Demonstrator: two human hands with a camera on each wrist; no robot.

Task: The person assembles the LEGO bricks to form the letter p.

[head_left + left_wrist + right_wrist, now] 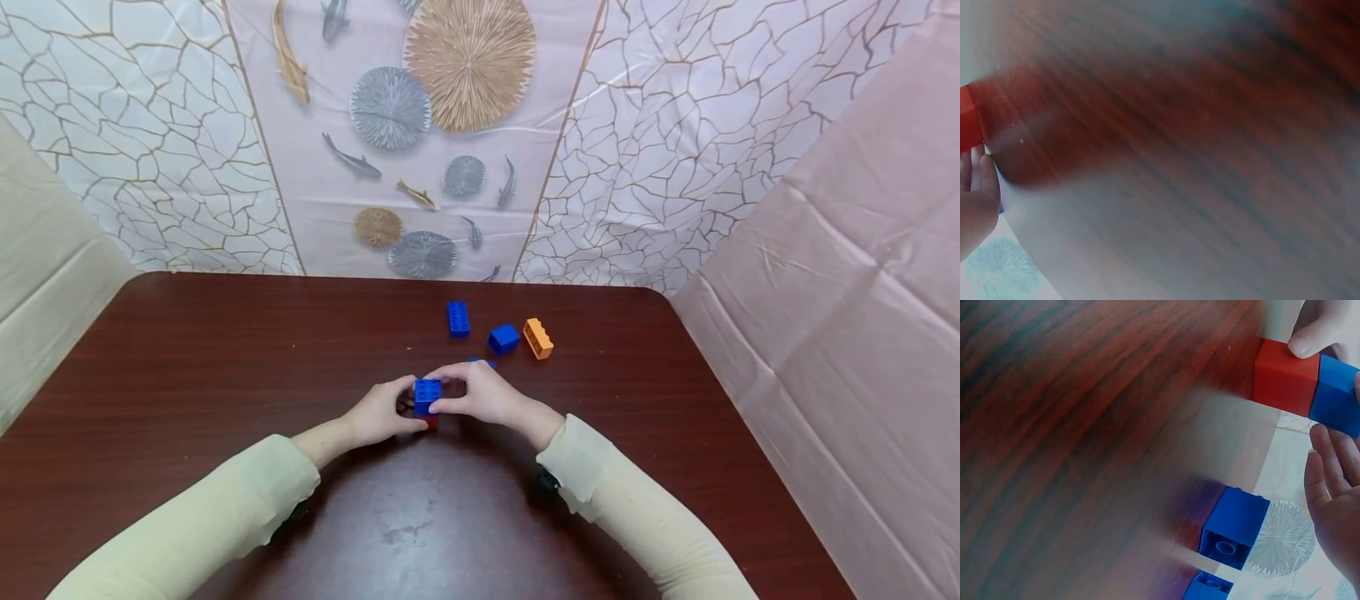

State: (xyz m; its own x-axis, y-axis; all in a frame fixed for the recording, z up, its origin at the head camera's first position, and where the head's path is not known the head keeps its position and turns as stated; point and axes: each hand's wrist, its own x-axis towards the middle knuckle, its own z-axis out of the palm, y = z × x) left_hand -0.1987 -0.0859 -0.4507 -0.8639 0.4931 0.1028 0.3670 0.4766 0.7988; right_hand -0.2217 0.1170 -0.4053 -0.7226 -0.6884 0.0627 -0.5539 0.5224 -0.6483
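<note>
Near the middle of the table, a blue brick (427, 392) with studs up sits on a red brick (431, 422). My left hand (378, 414) grips the red brick from the left; its thumb presses the red brick (1285, 378) in the right wrist view. From the right, my right hand (480, 395) holds the upper blue brick (1335, 394) between thumb and fingers. The left wrist view catches only part of the red brick (969, 119) and of the left hand (979, 203) at its left edge.
Beyond the right hand lie a long blue brick (458, 319), a blue brick on its side (503, 339) and an orange brick (537, 339). Another blue brick (486, 362) peeks out behind the right hand. Patterned cloth (637, 167) borders the dark table (225, 350) at the back.
</note>
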